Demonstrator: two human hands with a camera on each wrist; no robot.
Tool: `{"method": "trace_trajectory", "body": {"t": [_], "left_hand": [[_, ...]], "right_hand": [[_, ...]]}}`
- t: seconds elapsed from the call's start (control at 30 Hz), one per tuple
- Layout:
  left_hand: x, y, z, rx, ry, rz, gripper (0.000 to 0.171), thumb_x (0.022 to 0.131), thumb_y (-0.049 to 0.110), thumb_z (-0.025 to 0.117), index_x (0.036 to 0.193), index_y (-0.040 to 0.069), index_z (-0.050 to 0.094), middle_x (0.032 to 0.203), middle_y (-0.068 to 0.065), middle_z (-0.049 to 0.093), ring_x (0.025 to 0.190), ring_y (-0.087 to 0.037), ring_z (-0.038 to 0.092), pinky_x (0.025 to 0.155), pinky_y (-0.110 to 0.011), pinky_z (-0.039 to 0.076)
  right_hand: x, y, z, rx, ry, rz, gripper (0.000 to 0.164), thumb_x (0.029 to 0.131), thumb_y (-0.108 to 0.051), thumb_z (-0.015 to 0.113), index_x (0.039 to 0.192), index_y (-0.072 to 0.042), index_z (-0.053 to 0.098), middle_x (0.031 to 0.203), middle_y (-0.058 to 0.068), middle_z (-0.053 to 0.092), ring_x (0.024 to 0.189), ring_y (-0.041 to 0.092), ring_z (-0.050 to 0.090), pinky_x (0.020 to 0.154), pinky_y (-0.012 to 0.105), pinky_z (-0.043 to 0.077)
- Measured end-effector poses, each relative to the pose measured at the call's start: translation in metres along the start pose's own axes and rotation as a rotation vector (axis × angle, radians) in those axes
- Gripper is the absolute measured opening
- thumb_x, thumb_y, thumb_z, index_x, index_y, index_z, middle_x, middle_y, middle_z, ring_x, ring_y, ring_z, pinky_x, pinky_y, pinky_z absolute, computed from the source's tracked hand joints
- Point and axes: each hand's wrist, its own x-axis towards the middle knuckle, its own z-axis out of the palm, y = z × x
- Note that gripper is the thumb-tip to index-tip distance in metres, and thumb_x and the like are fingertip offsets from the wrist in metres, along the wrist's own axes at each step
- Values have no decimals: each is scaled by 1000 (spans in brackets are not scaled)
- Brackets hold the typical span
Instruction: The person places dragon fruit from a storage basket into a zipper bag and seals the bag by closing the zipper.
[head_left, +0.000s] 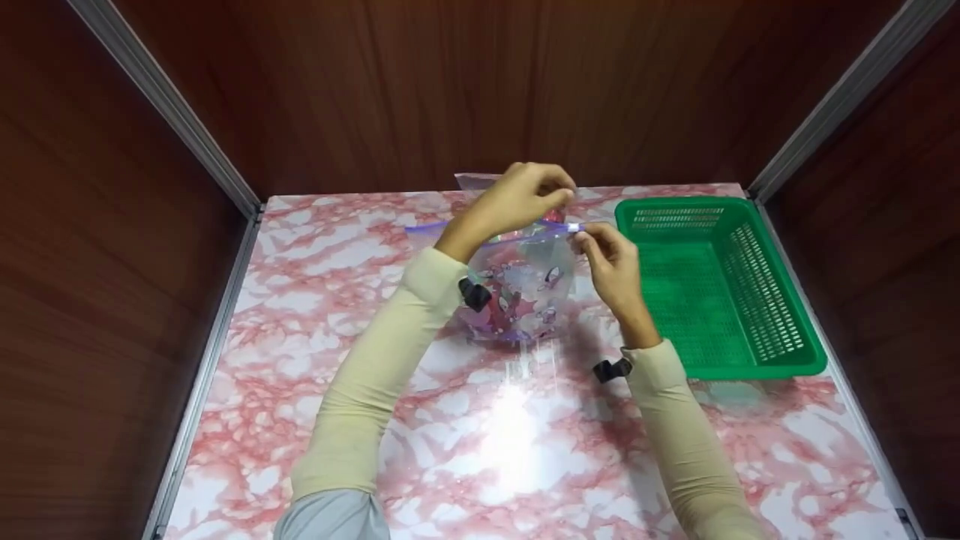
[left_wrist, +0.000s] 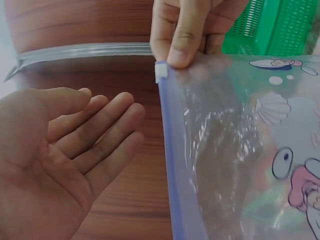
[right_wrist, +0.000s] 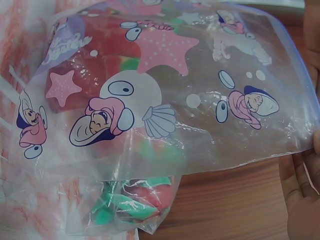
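Observation:
A clear zip bag (head_left: 517, 289) printed with pink starfish, shells and cartoon figures stands upright, its purple zip edge (left_wrist: 172, 165) at the top. My right hand (head_left: 619, 262) pinches the bag's right top corner, beside the white slider (head_left: 574, 227). Just beyond that edge, my left hand (left_wrist: 75, 150) is held with the palm exposed and fingers loosely extended, apart from the bag in the left wrist view. Behind the printed bag is another clear bag (right_wrist: 145, 205) with red and green things inside. Red also shows through the printed film.
To the right is a green plastic basket (head_left: 799, 300) with slotted walls. The table (head_left: 315, 315) has a red-and-white marbled top. Brown wood-look panels (head_left: 420, 90) and metal rails (head_left: 187, 127) enclose it at the back and sides.

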Motion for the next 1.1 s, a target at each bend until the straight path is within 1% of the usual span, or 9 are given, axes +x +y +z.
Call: {"method": "trace_trajectory", "body": {"t": [0.13,0.37,0.5,0.6,0.73,0.8,0.87,0.97,1.1], "left_hand": [[8,3,6,53,-51,-14,25,108,18,64,125,4,76,116,-11,78,93,-15,70,87,-25,62],[16,1,14,176,-161,-53,25,107,19,67,126,6,77,126,-9,77,107,-19,71,97,-28,60],[17,-1,18,190,-197,-42,21,105,15,69,119,4,79,122,-11,78,109,-22,73,98,-30,61],[16,-2,20,194,-196,-17,17,104,14,71,113,3,81,116,-11,79,105,-23,74,96,-31,63],[15,-3,22,203,-172,-3,15,102,14,73,108,4,83,111,-10,80,95,-19,72,90,-29,63],[15,-3,22,206,-161,-11,15,102,13,73,108,5,83,110,-9,81,90,-16,69,88,-28,63],[15,-2,22,215,-158,-21,15,102,13,73,109,5,83,111,-9,81,88,-14,67,86,-27,63],[15,-1,22,226,-157,-39,15,103,12,72,110,5,83,113,-9,81,88,-14,67,86,-27,62],[15,0,20,234,-147,-56,15,102,13,73,109,5,84,115,-9,81,91,-16,70,87,-28,64]], "right_hand": [[1,0,1,-3,-9,-7,13,102,7,63,102,20,67,87,-9,73,77,6,67,75,19,59],[1,0,1,-7,0,-8,12,101,9,63,101,19,68,86,-7,74,77,4,67,74,17,58],[1,-1,1,-30,19,15,11,101,9,64,101,19,68,82,-9,72,74,4,66,70,16,55],[1,-2,2,-49,37,33,11,100,10,64,101,20,68,80,-5,72,72,1,65,67,13,53],[1,-3,3,-60,54,56,12,100,11,63,100,22,67,80,22,72,70,-3,63,65,13,51],[1,-4,4,-62,64,75,13,101,10,64,100,23,67,82,29,72,69,-3,63,65,13,51],[1,-5,4,-67,72,94,13,100,8,66,100,21,69,82,27,73,68,-2,63,64,13,51],[1,-8,4,-64,80,104,13,99,5,70,99,18,72,80,13,75,67,0,64,64,13,53],[2,-7,5,-50,67,69,13,98,5,72,99,17,73,80,12,77,68,4,68,65,14,55]]}}
